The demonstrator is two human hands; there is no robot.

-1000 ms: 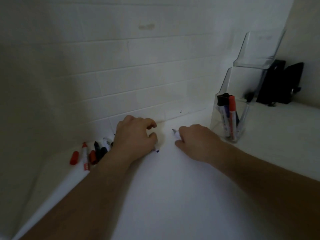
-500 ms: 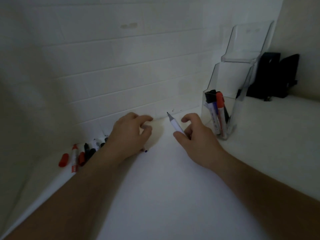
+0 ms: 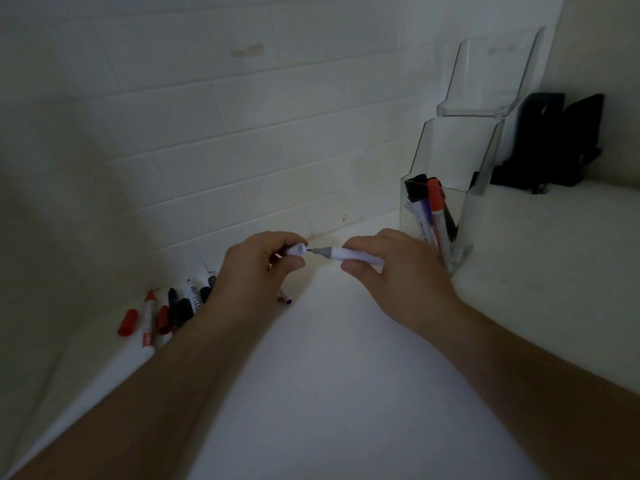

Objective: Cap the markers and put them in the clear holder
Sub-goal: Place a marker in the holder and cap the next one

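The marker (image 3: 349,253) lay level just above the middle of the frame, its pale barrel pinched in the curled fingers and thumb of the right hand (image 3: 391,271), its grey nib pointing left. The cap (image 3: 297,250), pale and small, was held between thumb and curled fingers of the left hand (image 3: 256,271), its open mouth facing the nib and just touching the tip, not yet pushed on. Such a marker was probably light and stiff, its plastic smooth enough to slip, so a grip on the barrel near the nib end seemed best for steering it, with the cap pinched round its sides and the mouth left free. The nib looked like the one soft part, apt to smear a finger if the aim was off.

At right of centre stood the clear holder (image 3: 460,202), with several capped markers upright in its front pocket. At lower left of the frame, along the foot of the tiled wall (image 3: 242,133), lay a row of loose markers (image 3: 180,306) and a red cap (image 3: 127,322) on the white counter (image 3: 329,375). Dark objects (image 3: 547,140) stood at upper right, behind the holder
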